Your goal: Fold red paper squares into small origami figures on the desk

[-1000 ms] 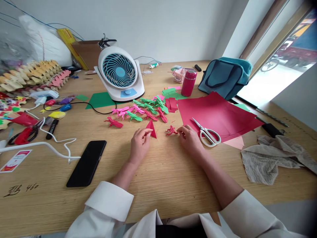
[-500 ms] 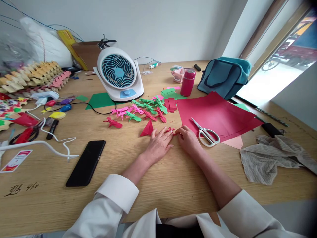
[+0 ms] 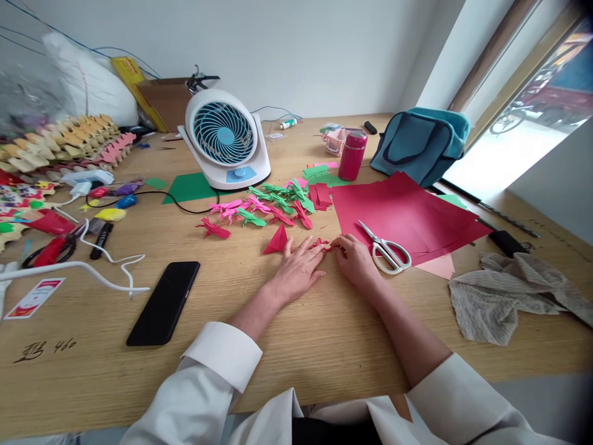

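My left hand lies flat on the table, its fingertips pressing on a small red folded paper piece. The fingers of my right hand are pinched at the right end of that same piece. Much of it is covered by my fingers. Just left of my left fingertips stands a red paper triangle. White-handled scissors rest right of my right hand, partly on large red paper sheets. Beyond my hands lie several folded paper figures in green, pink and red.
A white fan stands behind the figures. A red flask and a blue bag are at the back right. On the left lies a black phone beside a white cable. A crumpled grey cloth is at the right.
The view has shifted very slightly. Both hands stay at the red paper piece, with only small finger movement.
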A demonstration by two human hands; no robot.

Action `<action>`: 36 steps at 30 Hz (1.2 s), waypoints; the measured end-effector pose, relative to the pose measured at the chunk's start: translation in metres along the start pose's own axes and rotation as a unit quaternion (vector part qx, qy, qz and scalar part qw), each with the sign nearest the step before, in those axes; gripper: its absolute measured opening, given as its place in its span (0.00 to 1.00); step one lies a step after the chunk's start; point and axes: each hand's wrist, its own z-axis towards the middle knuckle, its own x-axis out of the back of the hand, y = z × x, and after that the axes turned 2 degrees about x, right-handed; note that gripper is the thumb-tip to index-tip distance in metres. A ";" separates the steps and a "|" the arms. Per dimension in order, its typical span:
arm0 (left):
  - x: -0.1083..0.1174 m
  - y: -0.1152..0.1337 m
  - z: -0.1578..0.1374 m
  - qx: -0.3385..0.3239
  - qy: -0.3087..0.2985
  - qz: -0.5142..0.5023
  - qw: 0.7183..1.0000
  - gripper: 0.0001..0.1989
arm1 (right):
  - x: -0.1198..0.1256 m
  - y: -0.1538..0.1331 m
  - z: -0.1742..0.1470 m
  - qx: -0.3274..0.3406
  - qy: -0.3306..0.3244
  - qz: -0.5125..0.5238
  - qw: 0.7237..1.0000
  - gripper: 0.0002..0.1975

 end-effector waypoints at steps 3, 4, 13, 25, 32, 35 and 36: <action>0.000 -0.001 -0.002 -0.005 0.001 0.003 1.000 0.27 | 0.003 -0.002 0.000 -0.012 0.024 0.022 0.999 0.11; 0.001 -0.002 -0.004 -0.007 0.003 0.003 1.000 0.27 | 0.004 -0.002 0.000 -0.015 0.029 0.026 0.999 0.11; 0.010 -0.016 -0.016 0.095 0.118 -0.012 0.988 0.15 | 0.005 -0.005 0.001 -0.024 0.015 0.030 0.999 0.11; 0.002 -0.012 -0.013 0.089 0.143 -0.021 0.985 0.13 | 0.001 -0.004 0.001 -0.026 0.017 0.042 0.999 0.10; 0.018 -0.031 -0.019 0.155 0.246 -0.022 0.957 0.09 | 0.005 -0.004 0.002 -0.008 0.077 0.055 0.996 0.09; 0.020 -0.047 -0.023 0.216 0.276 -0.029 0.936 0.10 | 0.002 -0.005 0.002 -0.002 0.070 0.061 0.996 0.10; 0.019 -0.052 -0.024 0.231 0.284 -0.037 0.930 0.10 | 0.001 -0.004 0.002 -0.001 0.066 0.063 0.996 0.10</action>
